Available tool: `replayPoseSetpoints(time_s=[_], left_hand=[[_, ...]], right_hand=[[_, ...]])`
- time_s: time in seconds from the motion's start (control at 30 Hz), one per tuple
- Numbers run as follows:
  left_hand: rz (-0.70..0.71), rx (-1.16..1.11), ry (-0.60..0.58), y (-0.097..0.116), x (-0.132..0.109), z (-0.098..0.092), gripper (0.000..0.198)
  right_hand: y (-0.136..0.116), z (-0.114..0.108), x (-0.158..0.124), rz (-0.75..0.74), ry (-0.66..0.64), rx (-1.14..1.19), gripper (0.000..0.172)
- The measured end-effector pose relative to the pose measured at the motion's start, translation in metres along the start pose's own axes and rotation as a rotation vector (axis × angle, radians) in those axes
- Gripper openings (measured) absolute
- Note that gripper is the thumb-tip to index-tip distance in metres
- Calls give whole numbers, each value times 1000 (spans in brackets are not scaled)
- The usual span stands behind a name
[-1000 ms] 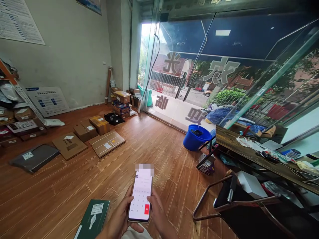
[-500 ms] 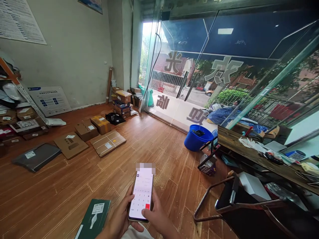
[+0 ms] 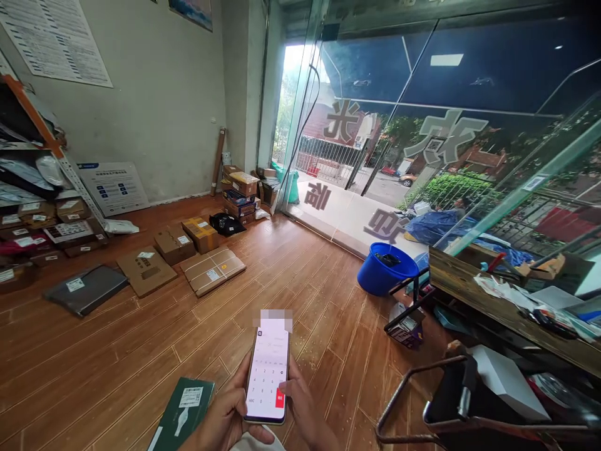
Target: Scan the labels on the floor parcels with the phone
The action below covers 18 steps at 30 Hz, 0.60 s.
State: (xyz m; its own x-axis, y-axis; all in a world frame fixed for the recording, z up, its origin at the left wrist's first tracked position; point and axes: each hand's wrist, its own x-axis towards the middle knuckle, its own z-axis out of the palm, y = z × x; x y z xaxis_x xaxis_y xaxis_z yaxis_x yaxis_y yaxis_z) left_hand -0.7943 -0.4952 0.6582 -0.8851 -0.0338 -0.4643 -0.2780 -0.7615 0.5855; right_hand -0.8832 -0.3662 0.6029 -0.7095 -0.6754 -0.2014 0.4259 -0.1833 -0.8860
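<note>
A smartphone [image 3: 267, 373] is held upright between both hands, low in the middle of the view. Its lit screen shows a number keypad with a red key at lower right; the top is blurred out. My left hand [image 3: 232, 401] wraps the phone's left edge and lower back, its thumb along the side. My right hand [image 3: 300, 398] grips the right edge, with the thumb over the screen near the red key. On the floor left of my left hand lies a flat dark green package [image 3: 185, 407] with a white label.
Several parcels, among them a flat strapped carton [image 3: 220, 266] and a grey package [image 3: 89, 291], lie at left near a loaded shelf [image 3: 61, 163]. A blue bucket [image 3: 382, 279], a cluttered wooden table [image 3: 469, 282] and a chair [image 3: 441, 407] stand right. Glass doors [image 3: 366, 150] are ahead.
The view has turned slightly left, so the room sits further right. My right thumb has moved up from the keypad's bottom toward the red key's upper edge. Both hands still hold the phone.
</note>
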Motion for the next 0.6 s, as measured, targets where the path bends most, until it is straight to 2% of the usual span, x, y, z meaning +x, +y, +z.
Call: replayPoseSetpoints(time_s=[0.17, 0.33, 0.5, 0.6], left_hand=[[9, 44, -23, 18, 10, -23, 105], [20, 30, 11, 30, 25, -50, 100], [35, -9, 57, 49, 42, -58, 98], [33, -37, 50, 63, 61, -60, 102]], right_hand=[[4, 13, 28, 15, -74, 43, 58], [4, 31, 57, 37, -114, 61, 57], [4, 35, 87, 69, -148, 86, 59], [-2, 31, 113, 82, -174, 74, 59]])
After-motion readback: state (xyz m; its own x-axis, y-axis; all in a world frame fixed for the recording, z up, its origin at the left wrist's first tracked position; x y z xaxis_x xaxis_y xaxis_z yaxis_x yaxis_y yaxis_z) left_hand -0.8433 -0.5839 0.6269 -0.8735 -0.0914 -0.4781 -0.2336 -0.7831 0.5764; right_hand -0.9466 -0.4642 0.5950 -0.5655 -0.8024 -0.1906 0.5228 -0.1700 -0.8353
